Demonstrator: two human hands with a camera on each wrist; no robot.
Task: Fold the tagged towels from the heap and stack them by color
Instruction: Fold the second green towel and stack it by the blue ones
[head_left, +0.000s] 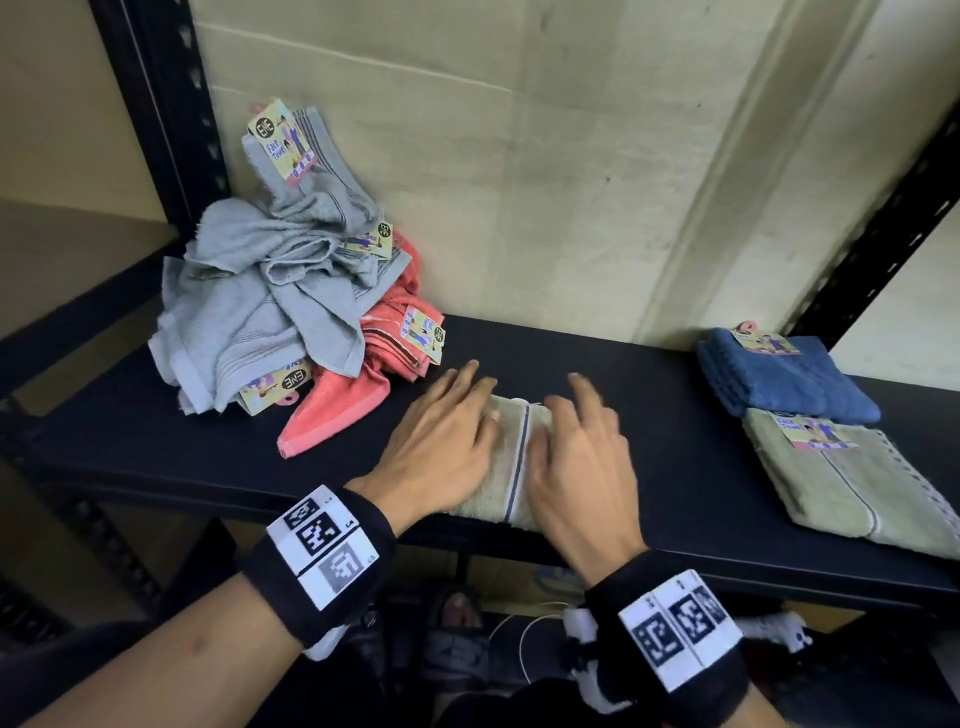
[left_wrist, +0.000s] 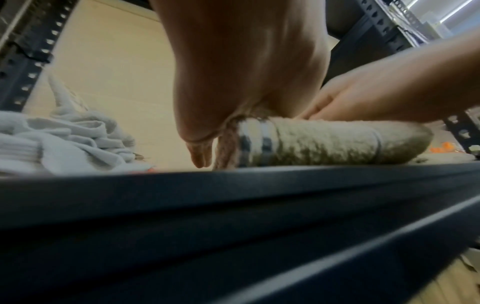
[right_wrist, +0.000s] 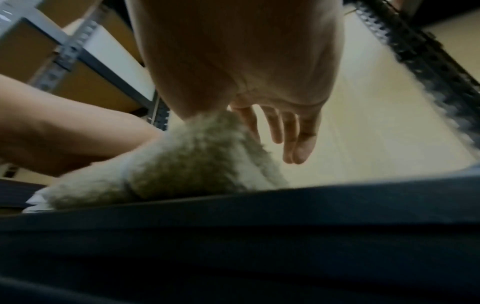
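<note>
Item 1: beige towel (head_left: 511, 457), folded, with a blue stripe, lying at lower centre of the head view on the black shelf (head_left: 675, 478), near its front edge. In the left wrist view its folded end (left_wrist: 324, 142) shows as a thick roll with striped bands.

Item 2: left hand (head_left: 441, 447), flat on the left half of the beige towel, fingers straight and spread, pressing down; grip not closed on anything.

Item 3: right hand (head_left: 582, 467), flat on the right half of the same towel, fingers extended. The right wrist view shows the fingers (right_wrist: 298, 142) straight past the towel's edge (right_wrist: 187, 164); that view is blurred, so contact at the fingertips cannot be confirmed. Grip relaxed, holding nothing.

Item 4: heap of unfolded towels, centre left of the head view, against the wall. Grey towels (head_left: 260, 301) on top, several with printed paper tags; coral towels (head_left: 363, 384) underneath and spilling toward the front.

Item 5: folded blue towel (head_left: 784, 379), tagged, right of frame, toward the back of the shelf.

Item 6: folded beige towel stack (head_left: 852, 483), tagged, right of frame, just in front of the blue towel and touching it.

Item 7: black wristbands (head_left: 322, 566) with square printed markers, one on each wrist.
</note>
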